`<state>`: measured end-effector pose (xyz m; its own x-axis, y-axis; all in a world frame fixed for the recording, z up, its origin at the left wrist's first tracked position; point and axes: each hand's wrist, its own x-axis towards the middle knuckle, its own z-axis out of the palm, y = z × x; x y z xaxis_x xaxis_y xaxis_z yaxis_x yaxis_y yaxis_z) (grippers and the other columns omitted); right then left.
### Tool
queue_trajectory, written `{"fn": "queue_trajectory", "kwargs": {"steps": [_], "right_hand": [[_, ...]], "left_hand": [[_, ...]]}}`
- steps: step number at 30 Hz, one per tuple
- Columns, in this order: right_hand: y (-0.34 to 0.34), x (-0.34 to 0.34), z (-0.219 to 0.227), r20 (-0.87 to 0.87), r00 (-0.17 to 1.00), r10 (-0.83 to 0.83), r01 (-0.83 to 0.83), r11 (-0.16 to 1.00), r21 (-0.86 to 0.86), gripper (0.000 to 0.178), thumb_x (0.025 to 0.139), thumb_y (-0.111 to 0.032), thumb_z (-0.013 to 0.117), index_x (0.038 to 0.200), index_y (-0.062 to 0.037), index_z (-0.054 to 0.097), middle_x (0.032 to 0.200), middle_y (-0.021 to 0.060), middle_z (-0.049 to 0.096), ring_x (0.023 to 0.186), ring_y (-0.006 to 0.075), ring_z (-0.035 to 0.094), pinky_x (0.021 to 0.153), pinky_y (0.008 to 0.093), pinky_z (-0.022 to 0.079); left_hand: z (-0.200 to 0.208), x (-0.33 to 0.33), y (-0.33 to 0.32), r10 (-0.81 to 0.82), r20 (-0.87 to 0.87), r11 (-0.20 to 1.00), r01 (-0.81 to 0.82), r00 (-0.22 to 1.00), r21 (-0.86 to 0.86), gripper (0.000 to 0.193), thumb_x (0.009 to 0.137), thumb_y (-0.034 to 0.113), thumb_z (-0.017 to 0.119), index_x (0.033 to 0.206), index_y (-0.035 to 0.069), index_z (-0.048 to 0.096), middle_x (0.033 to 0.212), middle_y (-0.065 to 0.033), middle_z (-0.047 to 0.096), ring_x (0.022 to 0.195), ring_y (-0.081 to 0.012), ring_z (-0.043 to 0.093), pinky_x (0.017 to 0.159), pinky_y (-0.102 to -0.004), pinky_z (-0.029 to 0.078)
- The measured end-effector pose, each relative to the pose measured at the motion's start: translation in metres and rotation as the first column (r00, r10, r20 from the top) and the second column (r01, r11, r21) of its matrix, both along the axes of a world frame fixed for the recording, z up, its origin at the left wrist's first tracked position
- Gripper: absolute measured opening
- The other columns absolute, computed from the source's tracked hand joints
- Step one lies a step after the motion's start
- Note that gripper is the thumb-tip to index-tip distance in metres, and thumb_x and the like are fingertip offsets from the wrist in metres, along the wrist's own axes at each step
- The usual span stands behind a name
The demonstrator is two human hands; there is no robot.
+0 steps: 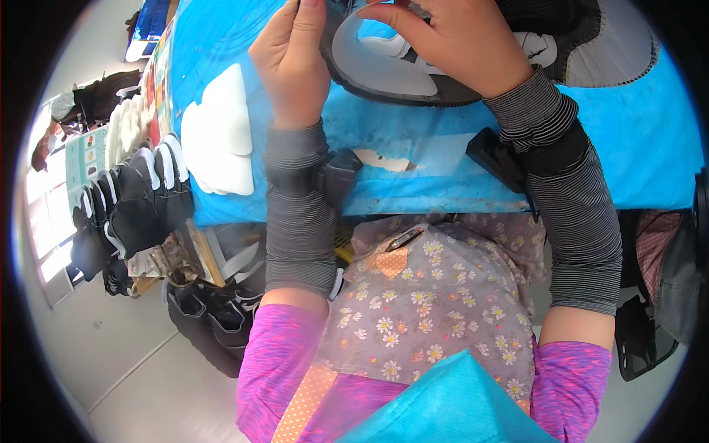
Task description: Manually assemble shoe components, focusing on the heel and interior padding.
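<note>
My left hand [292, 55] and my right hand [450, 40] are at the top of the view, both gripping a black shoe [413, 87] that lies on the blue-covered table [443, 140]. A pale grey insole [377, 63] shows inside the shoe, and my right fingers pinch its upper edge. My left fingers pinch the shoe's left rim. Both forearms wear grey striped sleeves with black devices strapped at the wrists.
A stack of white insoles [221, 133] lies on the table to the left. Rows of black shoe uppers [133, 207] fill a rack at left, with more below [214, 317]. A black mesh piece [569, 29] sits at top right. My floral apron [436, 295] is below.
</note>
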<state>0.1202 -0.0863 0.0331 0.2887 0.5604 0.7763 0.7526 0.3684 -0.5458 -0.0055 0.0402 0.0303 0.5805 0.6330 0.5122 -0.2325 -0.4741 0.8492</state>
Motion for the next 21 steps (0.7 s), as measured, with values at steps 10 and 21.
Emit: {"fn": "queue_trajectory", "kwargs": {"steps": [10,21], "right_hand": [[0.005,-0.006,-0.004,0.019,0.995,-0.094,0.092,0.991,0.102,0.012,0.076,-0.008,0.061,0.077,-0.0009,0.052,0.075,0.0147,0.054,0.076,0.0325,0.053,0.066,0.0400,0.044],[-0.004,-0.007,0.002,-0.081,0.987,-0.136,0.140,0.989,0.055,0.010,0.076,-0.007,0.060,0.076,-0.0001,0.052,0.073,0.0167,0.054,0.073,0.0344,0.054,0.065,0.0414,0.044]], "left_hand": [[-0.004,0.003,-0.009,-0.043,-0.004,0.999,0.043,0.999,0.011,0.031,0.091,0.018,0.053,0.107,-0.008,0.060,0.086,-0.0072,0.064,0.073,-0.0090,0.056,0.064,-0.0181,0.042],[0.000,0.011,-0.024,-0.085,-0.031,0.996,0.086,0.996,0.036,0.046,0.096,0.024,0.030,0.113,-0.011,0.054,0.097,-0.0163,0.063,0.088,-0.0197,0.060,0.078,-0.0255,0.046]]}}
